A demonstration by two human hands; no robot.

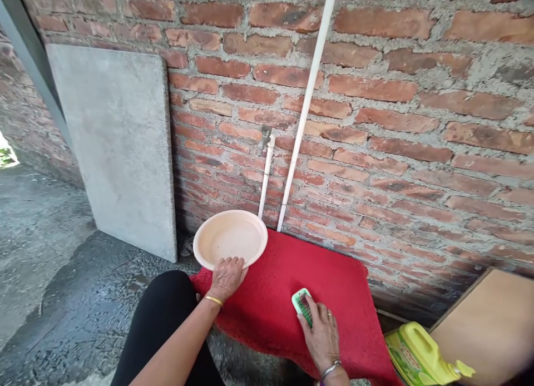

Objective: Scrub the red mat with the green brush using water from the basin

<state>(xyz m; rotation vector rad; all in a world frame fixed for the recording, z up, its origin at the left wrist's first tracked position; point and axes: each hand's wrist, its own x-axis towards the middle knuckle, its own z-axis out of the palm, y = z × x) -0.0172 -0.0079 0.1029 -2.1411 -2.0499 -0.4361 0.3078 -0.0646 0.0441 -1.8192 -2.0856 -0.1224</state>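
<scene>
One rough brick wall (387,124) backed the scene, above a concrete floor (45,252), dark and wet at 8 o'clock. Against the wall leaned a grey slab (120,147), between 9 and 10 o'clock. A red cloth (342,319) covered the work surface between 5 and 6 o'clock; a brown board (492,319) stood at 4 o'clock. A shallow, pale basin (231,238) overlapped the cloth's 10 o'clock corner. A yellow jug (417,347), just beyond the cloth at about 4 o'clock, bore a green label whose print was too small to read. The left hand (227,277) had its fingers curled over the basin's rim at 6 o'clock. The right hand (323,336), over the cloth, grasped a green brush (302,305) between thumb and fingers; the brush projected toward 10 o'clock from the hand, its far end uncovered. Smallest were the bangles, gold (214,300) on the left wrist, silvery on the right.
</scene>
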